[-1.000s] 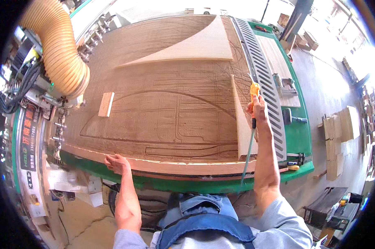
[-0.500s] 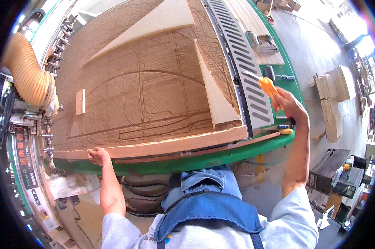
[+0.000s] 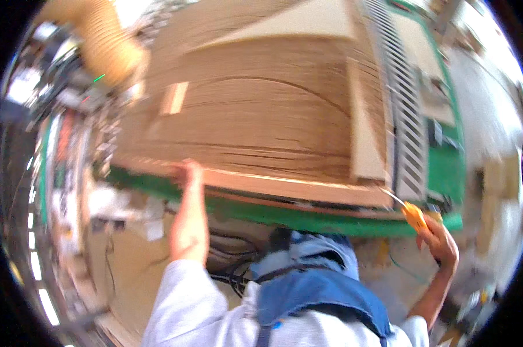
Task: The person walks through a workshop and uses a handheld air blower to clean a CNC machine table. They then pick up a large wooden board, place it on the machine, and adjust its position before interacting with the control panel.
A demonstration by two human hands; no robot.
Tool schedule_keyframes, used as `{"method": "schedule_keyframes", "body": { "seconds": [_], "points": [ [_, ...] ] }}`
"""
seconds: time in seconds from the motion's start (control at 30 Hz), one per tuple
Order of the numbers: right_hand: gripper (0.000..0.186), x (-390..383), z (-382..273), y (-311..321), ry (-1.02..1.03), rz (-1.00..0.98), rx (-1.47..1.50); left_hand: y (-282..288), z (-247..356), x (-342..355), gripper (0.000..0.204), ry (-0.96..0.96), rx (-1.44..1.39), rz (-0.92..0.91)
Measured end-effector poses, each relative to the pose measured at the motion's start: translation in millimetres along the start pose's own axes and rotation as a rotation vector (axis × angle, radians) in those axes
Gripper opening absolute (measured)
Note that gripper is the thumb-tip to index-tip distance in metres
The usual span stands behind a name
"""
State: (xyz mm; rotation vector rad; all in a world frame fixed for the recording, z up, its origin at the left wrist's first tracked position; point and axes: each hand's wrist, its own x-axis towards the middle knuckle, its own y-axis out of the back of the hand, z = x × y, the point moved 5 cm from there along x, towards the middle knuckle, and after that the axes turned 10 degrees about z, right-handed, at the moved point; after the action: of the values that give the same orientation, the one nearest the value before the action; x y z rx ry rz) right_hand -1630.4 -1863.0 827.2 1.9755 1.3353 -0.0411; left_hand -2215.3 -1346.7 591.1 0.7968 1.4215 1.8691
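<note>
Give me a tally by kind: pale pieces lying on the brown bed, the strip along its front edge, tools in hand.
Curved-edge panel: 1
Narrow tapered piece: 1
Small block: 1
Long front strip, at the left hand: 1
Orange tool, in the right hand: 1
Total: 5

It's a woodwkg workshop w/ grooved bed (image 3: 256, 124), ribbed hose (image 3: 106, 43) & stacked boards (image 3: 494, 188).

Bare left hand (image 3: 188, 173): blurred, our arm (image 3: 190, 231) stretched forward
Bare right hand (image 3: 440, 243): our fingers (image 3: 427, 236) curled, held out rightward
</note>
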Motion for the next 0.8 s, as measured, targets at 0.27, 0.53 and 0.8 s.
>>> {"method": "schedule_keyframes", "body": {
  "seconds": [0.27,0.53,0.8],
  "points": [
    [0.054,73,-25,-100,0.117,-0.177,0.338,27,42,-40,0.062,0.041,0.037,0.128],
    [0.044,150,-107,-215,0.215,-0.427,0.367,43,32,-42,0.067,0.056,-0.065,0.092],
    [0.032,176,-198,-324,0.283,-0.558,0.401,71,14,-42,0.065,0.06,-0.145,0.277]
  ]
}}
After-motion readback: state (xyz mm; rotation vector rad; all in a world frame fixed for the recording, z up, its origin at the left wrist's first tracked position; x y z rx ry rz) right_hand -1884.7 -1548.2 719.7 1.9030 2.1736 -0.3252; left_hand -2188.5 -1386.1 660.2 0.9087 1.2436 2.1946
